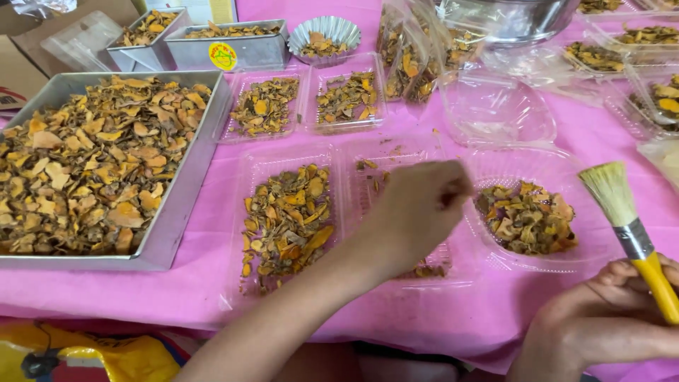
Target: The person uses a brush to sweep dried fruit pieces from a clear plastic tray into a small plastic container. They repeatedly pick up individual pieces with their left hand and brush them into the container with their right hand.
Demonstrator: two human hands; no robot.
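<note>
My right hand (601,322) grips the light, stiff brush (631,230) by its handle; left fingers (453,185) pinch brittle chips over a tray (396,212).

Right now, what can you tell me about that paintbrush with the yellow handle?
The paintbrush has pale, straw-coloured bristles that fan out at the top, a shiny metal band, and a bright yellow handle. It stands nearly upright, bristles up, leaning a little to the left. The right hand grips its handle, above the pink tablecloth. The bristles touch nothing.
</note>
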